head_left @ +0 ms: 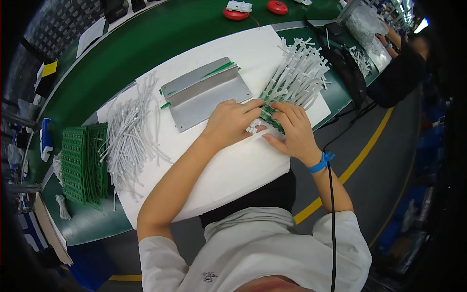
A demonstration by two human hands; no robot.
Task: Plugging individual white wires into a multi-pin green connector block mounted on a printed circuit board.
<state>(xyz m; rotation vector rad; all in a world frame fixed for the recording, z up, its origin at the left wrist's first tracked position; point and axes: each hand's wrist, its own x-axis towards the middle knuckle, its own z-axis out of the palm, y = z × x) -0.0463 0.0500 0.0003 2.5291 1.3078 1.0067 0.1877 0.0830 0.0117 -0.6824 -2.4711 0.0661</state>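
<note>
Two bare hands meet over a slim green circuit board at the right part of the white, smooth sheet that covers much of the green tabletop (92, 228). From the board (270, 117), a dense fan of soft white cables (302, 68) spreads toward the far right, their ends bristling. On the left, a loose heap of thin, glossy white wires (129, 138) sprawls beside a stack of perforated green panels (74, 163). Between heap and board sits a dull grey metal fixture (211, 105), a flat plate with a raised straight ridge and green strips at its edges.

The left forearm slants in from the near left; the left hand (231, 121) is curled, its fingertips at the board's left edge. The right hand (295, 129), banded by a blue wrist strap (318, 164), arches its fingers over the board, thumb apart on the near side. Whether either hand pinches it cannot be told.
</note>
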